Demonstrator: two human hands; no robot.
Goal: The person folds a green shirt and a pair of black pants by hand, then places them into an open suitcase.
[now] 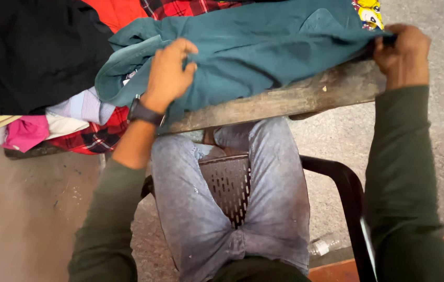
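Note:
A teal collared shirt [263,47] with a yellow patch near one end lies spread across a worn wooden board [305,96] in front of me. My left hand [168,73], a dark watch on its wrist, pinches the cloth near the collar. My right hand [402,49] grips the shirt's far end at the board's right edge. I sit on a dark plastic chair [229,183] with my knees in grey jeans under the board.
A pile of clothes covers the board's left part: a black garment [28,52], a red plaid one [94,137], a pink one [23,133] and a pale striped one [81,107]. A clear plastic bottle [326,245] lies on the concrete floor by the chair.

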